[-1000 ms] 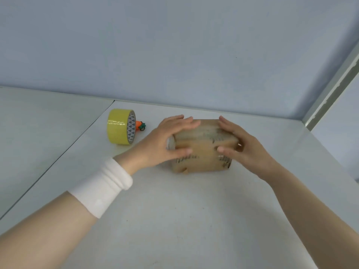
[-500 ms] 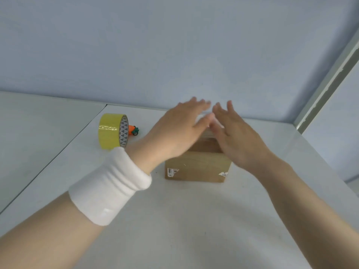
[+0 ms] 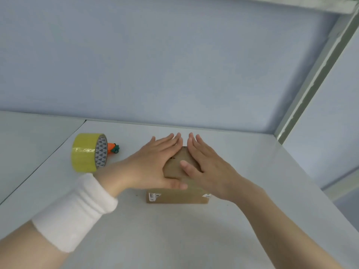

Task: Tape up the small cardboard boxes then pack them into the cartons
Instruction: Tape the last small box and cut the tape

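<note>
1. The small cardboard box [image 3: 175, 198] sits on the white table [image 3: 174, 241] in the middle of the frame, its brown front face turned toward the person. A white label shows at each upper corner of that face.
2. The left hand [image 3: 153, 164] lies flat on top of the box, fingers straight and pressed together, pointing toward the wall. Its thumb stretches along the near top edge.
3. The right hand [image 3: 208, 168] lies flat beside it on the same top, fingers also straight. Its thumb rests on the cardboard and points toward the left hand.
4. The two hands lie close together without gripping anything. A narrow wedge of box top shows between them, and the fingertips reach past the far edge.
5. A white wristband [image 3: 75, 210] wraps the left forearm, lower left of the frame.
6. A roll of yellow tape [image 3: 87, 152] stands on its edge on the table at middle left, well apart from the box.
7. Just right of the roll lies a small orange carrot-shaped object [image 3: 112, 148] with a green end; I cannot tell what it is.
8. A pale blue wall [image 3: 174, 65] fills the upper frame, and a light metal post [image 3: 314, 74] slants down the right side.
</note>
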`<state>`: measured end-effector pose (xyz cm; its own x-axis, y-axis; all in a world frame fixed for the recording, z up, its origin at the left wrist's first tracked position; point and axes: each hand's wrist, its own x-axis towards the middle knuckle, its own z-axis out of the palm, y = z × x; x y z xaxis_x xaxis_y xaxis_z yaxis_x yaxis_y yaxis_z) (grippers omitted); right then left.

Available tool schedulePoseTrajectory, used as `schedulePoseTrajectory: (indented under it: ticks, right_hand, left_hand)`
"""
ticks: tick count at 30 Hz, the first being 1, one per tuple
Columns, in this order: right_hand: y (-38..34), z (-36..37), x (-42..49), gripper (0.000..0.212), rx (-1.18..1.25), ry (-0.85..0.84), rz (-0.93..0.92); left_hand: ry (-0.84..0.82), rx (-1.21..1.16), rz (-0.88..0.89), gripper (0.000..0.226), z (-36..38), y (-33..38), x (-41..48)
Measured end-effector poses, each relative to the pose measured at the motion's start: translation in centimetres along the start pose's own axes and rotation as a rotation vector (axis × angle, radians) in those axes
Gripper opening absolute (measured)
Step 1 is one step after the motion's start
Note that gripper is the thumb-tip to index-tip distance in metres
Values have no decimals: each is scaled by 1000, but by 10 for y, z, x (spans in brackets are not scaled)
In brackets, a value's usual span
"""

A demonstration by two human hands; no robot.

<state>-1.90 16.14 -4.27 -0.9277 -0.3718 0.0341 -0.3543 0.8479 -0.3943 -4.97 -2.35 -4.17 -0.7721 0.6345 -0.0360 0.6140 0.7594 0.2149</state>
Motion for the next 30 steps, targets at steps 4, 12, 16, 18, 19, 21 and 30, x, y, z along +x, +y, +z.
schedulePoseTrajectory:
  ticks: [4, 12, 16, 18, 19, 21, 30]
  right_hand:
    - [6, -10, -5, 83, 147, -10, -55]
    - [11, 0, -27, 50, 862, 197, 144]
    - [12, 9, -19, 45, 908, 89, 430]
    - [16, 17, -20, 51, 1002, 119, 499]
    - [19, 19, -22, 54, 1085, 203, 497]
    - [21, 23, -25, 58, 1231, 367, 457]
    - [3, 38, -22, 59, 1486, 311, 399]
  left_hand:
    - [119, -193, 40, 100, -2, -8, -2]
    - [469, -1029, -126, 50, -5, -10, -20]
    - [213, -1238, -368, 88, 12, -4, -15]
    - [278, -1315, -443, 97, 20, -6, -18]
    - [392, -1394, -453, 93, 21, -8, -19]
    - [553, -1513, -462, 80, 23, -7, -24]
    - [384, -1645, -444, 82, 37, 19, -28]
